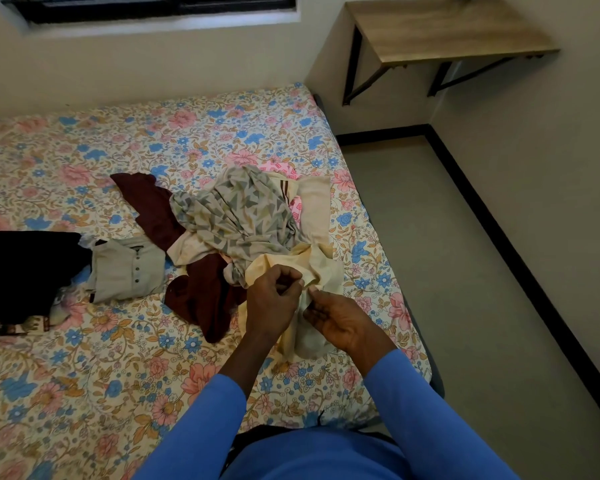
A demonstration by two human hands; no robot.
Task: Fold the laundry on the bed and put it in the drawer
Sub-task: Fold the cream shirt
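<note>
A heap of unfolded laundry lies near the right side of the bed, which has a floral sheet. On top is a grey patterned garment, with a maroon garment under it and a bit of pink cloth behind. A cream garment hangs off the near side of the heap. My left hand pinches its edge. My right hand grips the same cloth just to the right. A folded beige shirt and a dark folded garment lie at the left.
A wooden wall-mounted table on black brackets hangs at the upper right. Grey floor with a black skirting runs along the bed's right side. A window is above the bed's far edge. No drawer is in view.
</note>
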